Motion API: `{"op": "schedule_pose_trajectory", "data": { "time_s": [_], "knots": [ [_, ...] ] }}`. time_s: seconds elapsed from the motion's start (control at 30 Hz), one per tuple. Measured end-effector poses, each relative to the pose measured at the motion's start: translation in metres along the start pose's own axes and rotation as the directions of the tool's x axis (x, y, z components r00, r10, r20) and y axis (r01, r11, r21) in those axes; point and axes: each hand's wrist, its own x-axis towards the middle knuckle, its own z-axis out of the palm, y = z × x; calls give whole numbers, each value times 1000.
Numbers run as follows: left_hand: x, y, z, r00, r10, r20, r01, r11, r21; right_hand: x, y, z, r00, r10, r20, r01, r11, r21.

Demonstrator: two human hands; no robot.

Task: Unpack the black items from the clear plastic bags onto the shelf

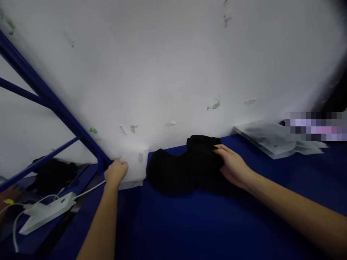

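My left hand (116,172) pinches the white bag stack (134,166) steady; my right hand (232,165) closes its grip on the black garment (184,166).

A deep blue is seen on the table (189,224), and the same blue is carried by the frame bars (54,104) at the left. The bundled garment (184,166) is plain black, without pattern. The folded sheets (134,168) are shown in white, as is the wall (162,65), which is flecked with small green marks (214,105). The power strip (47,213) is white with a green spot. The clear bags (273,139) are rendered pale grey.
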Motion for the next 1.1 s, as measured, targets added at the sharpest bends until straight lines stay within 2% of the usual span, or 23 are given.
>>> {"op": "schedule_pose_trajectory", "data": {
  "time_s": [0.07, 0.13, 0.23, 0.33, 0.43, 0.5, 0.53, 0.57, 0.63, 0.73, 0.8, 0.87, 0.97, 1.03, 1.1],
  "knots": [
    [-7, 1, 9, 999, 43, -30, -39, 994, 105, 0, 1, 0, 1000, 29, 6, -29, 1000, 10],
    [-14, 5, 18, 989, 143, -22, -138, 977, 163, -1, 2, 0, 999, 38, 10, -38, 999, 18],
    [-17, 8, 30, 961, 262, 83, -274, 943, 189, -1, 0, 2, 1000, 21, 1, -21, 1000, 23],
    [-13, 5, 37, 952, 262, 160, -292, 934, 206, -1, -3, 4, 1000, 8, 4, -8, 1000, 29],
    [-12, 12, 33, 956, 274, 108, -291, 930, 223, -1, -4, 5, 999, 3, 46, -6, 999, 44],
    [-22, 27, 26, 937, 348, 35, -348, 917, 196, -2, -4, 6, 996, -15, 86, 11, 998, 55],
    [-31, 37, 22, 913, 408, 8, -404, 900, 163, -3, -3, 7, 994, -28, 108, 22, 998, 56],
    [-43, 48, 18, 856, 516, -22, -515, 856, 44, -5, -3, 9, 990, -39, 135, 31, 998, 55],
    [-73, 69, 12, 730, 683, 17, -664, 716, -217, -9, -2, 13, 980, -50, 190, 40, 998, 56],
    [-123, 91, 6, 624, 758, 191, -631, 633, -448, -19, 1, 22, 976, -79, 204, 70, 996, 52],
    [-148, 99, 3, 597, 764, 246, -561, 617, -552, -27, 2, 27, 975, -101, 198, 96, 995, 35],
    [-161, 103, 2, 612, 745, 267, -451, 605, -656, -34, 2, 30, 962, -118, 247, 117, 993, 19],
    [-160, 104, 0, 647, 713, 271, -329, 582, -744, -38, -1, 30, 931, -110, 348, 95, 994, 60],
    [-150, 101, 0, 641, 728, 242, -321, 541, -778, -35, -2, 27, 932, -75, 356, 48, 995, 83],
    [-138, 97, 1, 611, 770, 183, -370, 482, -794, -29, -4, 24, 947, -13, 322, -22, 994, 106]
  ]
}}
